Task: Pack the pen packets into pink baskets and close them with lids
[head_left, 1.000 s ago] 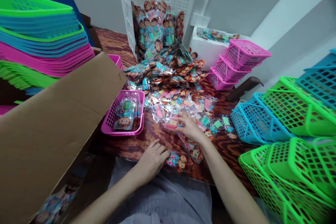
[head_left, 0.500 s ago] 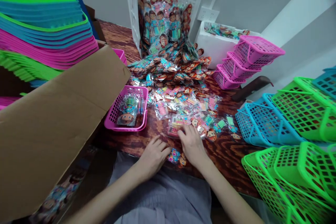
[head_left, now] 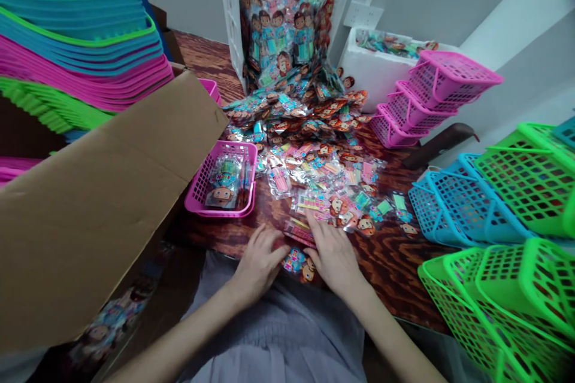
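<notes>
My right hand (head_left: 330,251) has its thumb and fingers closed on a small pink-red packet (head_left: 299,231) near the table's front edge. My left hand (head_left: 258,260) rests at the table edge, fingers slightly spread, its thumb beside a blue printed packet (head_left: 294,260) that lies between the hands. Beyond them spreads a heap of clear packets (head_left: 309,173) printed with cartoon figures. Left of my hands stands a pink basket (head_left: 251,194) containing several packets.
A cardboard box (head_left: 112,191) with stacked baskets (head_left: 81,66) fills the left. Pink baskets (head_left: 422,93), blue baskets (head_left: 467,200) and green baskets (head_left: 507,293) stand right. A white crate (head_left: 231,24) of packets is behind.
My right hand has drawn the pink-red packet nearer and away from the heap. My left thumb has moved out from its fingers. The view has shifted slightly.
</notes>
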`<state>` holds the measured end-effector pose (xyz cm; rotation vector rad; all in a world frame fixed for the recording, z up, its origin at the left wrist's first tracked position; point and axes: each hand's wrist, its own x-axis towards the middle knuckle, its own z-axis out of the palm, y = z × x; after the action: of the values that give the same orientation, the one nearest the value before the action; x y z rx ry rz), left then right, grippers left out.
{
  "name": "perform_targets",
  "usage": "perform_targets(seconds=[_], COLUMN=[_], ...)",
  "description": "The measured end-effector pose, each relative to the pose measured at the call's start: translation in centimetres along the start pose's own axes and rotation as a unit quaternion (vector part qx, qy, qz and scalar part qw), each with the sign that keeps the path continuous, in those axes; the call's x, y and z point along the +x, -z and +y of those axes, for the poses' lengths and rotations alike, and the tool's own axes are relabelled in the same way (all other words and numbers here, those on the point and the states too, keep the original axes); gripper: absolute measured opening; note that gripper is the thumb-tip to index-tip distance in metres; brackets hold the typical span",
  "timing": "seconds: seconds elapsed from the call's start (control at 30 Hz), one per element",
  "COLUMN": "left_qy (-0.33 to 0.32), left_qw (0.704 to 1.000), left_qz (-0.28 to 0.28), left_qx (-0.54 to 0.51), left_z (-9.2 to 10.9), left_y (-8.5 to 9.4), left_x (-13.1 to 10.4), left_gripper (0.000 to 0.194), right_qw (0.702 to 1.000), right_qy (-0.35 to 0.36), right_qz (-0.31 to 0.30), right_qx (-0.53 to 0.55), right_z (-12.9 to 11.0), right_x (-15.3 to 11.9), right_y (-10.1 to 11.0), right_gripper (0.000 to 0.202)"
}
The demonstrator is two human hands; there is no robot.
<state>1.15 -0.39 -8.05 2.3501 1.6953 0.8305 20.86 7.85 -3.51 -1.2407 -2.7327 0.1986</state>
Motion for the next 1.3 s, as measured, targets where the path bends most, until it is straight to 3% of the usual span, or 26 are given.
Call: perform_targets(seconds=[0.1,0.33,0.47,0.53,0.63,0.7,0.87,1.07,1.17,1.23,1.3], left_qy=[0.060,0.049,0.050,0.050,0.030,0.019,0.005,-0.009,-0.013,-0.011,-0.010], left_qw=[0.997,0.995,0.996,0.997,0.998,0.997,0.997,0.996,0.996,0.996,0.997], left_qz=[0.032,-0.061,-0.036,-0.021,-0.032,-0.045,-0.072,-0.086,-0.081,-0.077,-0.075], left_qx=[-0.033,-0.063,-0.059,-0.054,-0.051,-0.051,-0.040,-0.035,-0.036,-0.036,-0.033], left_z=[-0.1,-0.9,-0.8,-0.6,-0.5,-0.5,-0.4,-0.5,-0.5,-0.5,-0.5], left_y=[-0.1,0.0,-0.2,-0.3,-0.1,0.2,0.8,0.9,0.9,0.8,0.8], left_x=[-0.2,0.3,-0.2,-0.3,-0.1,0.3,0.9,0.7,0.6,0.5,0.4], left_gripper=[0.039,0.047,0.049,0.046,0.038,0.033,0.030,0.034,0.036,0.035,0.032], right_qw=[1.000,0.998,0.982,0.939,0.817,0.738,0.616,0.439,0.422,0.438,0.475], right_qy=[-0.004,0.018,-0.030,-0.095,-0.192,-0.214,-0.231,-0.254,-0.262,-0.256,-0.244], right_qz=[-0.012,-0.021,-0.023,-0.009,0.017,0.011,-0.005,-0.020,-0.024,-0.024,-0.015], right_qx=[0.018,0.047,0.188,0.330,0.544,0.640,0.753,0.862,0.868,0.861,0.845], right_z=[0.2,0.1,1.7,3.3,5.6,6.4,6.0,5.6,5.4,5.1,4.7], right_x=[0.2,-0.3,0.1,0.7,1.4,1.4,-0.1,-0.5,-0.3,-0.1,0.3], right_y=[0.1,-0.7,-0.5,-0.4,-0.4,-0.8,-2.7,-4.2,-4.4,-4.1,-3.5], right_gripper=[0.085,0.069,0.051,0.047,0.051,0.053,0.049,0.055,0.053,0.050,0.048])
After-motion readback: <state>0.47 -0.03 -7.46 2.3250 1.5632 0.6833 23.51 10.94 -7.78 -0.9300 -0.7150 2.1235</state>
